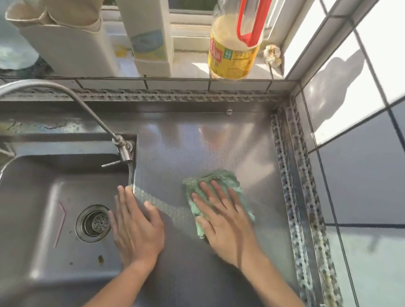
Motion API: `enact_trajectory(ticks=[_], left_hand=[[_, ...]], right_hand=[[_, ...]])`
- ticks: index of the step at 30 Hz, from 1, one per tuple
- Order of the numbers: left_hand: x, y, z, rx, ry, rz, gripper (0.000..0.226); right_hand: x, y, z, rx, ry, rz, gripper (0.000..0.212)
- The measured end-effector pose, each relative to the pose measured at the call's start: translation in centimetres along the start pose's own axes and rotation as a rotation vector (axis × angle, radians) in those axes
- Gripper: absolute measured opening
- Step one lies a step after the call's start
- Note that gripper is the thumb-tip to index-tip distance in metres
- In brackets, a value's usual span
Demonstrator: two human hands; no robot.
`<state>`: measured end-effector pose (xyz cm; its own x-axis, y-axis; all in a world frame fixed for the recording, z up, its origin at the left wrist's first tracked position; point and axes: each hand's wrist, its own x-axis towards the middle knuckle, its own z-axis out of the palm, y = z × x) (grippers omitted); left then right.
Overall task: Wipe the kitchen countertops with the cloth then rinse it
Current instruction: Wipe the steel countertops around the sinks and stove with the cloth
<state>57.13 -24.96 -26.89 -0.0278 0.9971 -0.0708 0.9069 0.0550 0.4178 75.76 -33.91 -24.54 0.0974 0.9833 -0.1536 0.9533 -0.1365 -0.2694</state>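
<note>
A green cloth lies flat on the steel countertop, right of the sink. My right hand presses down on the cloth with its fingers spread and straight, covering most of it. My left hand rests flat with straight fingers on the counter's edge where it meets the sink, a hand's width left of the cloth. The tap stands at the sink's back right corner, its spout arching to the left.
An oil bottle with a red handle, a garlic bulb, a white carton and cardboard rolls stand on the window ledge. Tiled wall bounds the counter on the right. A drain strainer and a pink straw lie in the sink.
</note>
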Motion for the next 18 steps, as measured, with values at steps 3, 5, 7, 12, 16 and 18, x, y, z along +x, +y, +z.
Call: enact_trajectory(ticks=[3,5,7,12,16,18], left_hand=[[0.1,-0.2,0.2,0.004,0.024,0.003,0.066],[0.1,-0.2,0.4,0.01,0.034,0.005,0.065],[0.1,-0.3,0.5,0.013,0.039,0.002,0.065],[0.2,-0.3,0.5,0.016,0.018,-0.002,0.066],[0.2,-0.2,0.3,0.022,0.006,-0.007,0.067],[0.2,-0.1,0.2,0.029,0.002,0.001,0.067]], right_hand=[[1.2,5.6,-2.1,-0.03,-0.04,0.176,0.056],[4.1,8.3,-3.3,-0.008,-0.032,0.326,0.058],[8.3,9.3,-4.0,0.018,0.033,0.455,0.059],[16.3,3.1,-3.1,0.049,0.099,0.488,0.057],[14.4,-3.9,-0.4,0.017,0.033,0.241,0.056],[11.4,-4.5,0.2,0.005,0.009,0.088,0.055]])
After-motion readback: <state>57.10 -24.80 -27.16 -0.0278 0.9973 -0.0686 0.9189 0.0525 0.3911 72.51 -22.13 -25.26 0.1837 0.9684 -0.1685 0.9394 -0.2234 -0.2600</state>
